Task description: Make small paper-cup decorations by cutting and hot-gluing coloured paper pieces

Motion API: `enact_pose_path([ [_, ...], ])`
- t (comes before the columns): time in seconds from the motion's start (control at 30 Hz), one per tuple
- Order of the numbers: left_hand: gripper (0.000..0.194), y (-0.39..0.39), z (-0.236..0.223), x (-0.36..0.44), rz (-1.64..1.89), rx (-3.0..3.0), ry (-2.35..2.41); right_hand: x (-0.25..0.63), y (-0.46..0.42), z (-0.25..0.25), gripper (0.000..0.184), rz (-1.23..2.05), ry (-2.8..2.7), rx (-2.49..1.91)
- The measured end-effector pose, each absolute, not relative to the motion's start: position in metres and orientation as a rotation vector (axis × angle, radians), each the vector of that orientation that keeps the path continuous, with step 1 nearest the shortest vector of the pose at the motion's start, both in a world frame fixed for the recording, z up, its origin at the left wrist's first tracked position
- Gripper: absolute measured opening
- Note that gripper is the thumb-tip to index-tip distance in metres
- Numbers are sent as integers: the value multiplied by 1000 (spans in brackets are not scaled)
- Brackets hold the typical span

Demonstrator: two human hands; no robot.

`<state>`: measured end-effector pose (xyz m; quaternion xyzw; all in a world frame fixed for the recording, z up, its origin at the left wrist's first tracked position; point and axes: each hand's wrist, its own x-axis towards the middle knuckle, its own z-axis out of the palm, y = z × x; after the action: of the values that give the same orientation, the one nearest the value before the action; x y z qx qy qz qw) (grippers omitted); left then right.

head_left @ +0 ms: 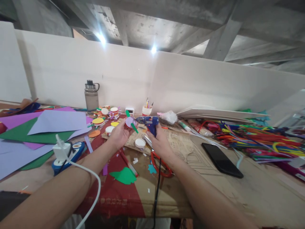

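Note:
My left hand [120,134] is closed on a small round craft piece [130,122] with a purple face and green strips sticking out at top and bottom. My right hand [160,140] grips a blue glue gun [151,123] by its handle, and its nozzle points left at the edge of the craft piece. A black cord [157,194] runs down from the gun toward me. Below the hands sit a white round lid [140,143] and red-handled scissors [164,171], partly hidden by my right hand. A green paper scrap [125,176] lies nearer to me.
Coloured paper sheets [58,122] and a blue power strip [77,149] lie on the left. A water bottle [91,97] stands at the back. To the right are a black phone [221,159] and a heap of colourful pipe cleaners [257,140]. A white cable [98,187] crosses my left forearm.

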<state>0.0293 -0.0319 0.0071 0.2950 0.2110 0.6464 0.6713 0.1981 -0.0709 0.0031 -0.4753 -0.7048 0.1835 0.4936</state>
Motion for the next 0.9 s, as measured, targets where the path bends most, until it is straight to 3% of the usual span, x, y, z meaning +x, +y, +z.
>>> enact_pose_path([
  [0.9,22,-40,5,34,1369,687,545,196,-70,-1,42,412,-1703,-1081],
])
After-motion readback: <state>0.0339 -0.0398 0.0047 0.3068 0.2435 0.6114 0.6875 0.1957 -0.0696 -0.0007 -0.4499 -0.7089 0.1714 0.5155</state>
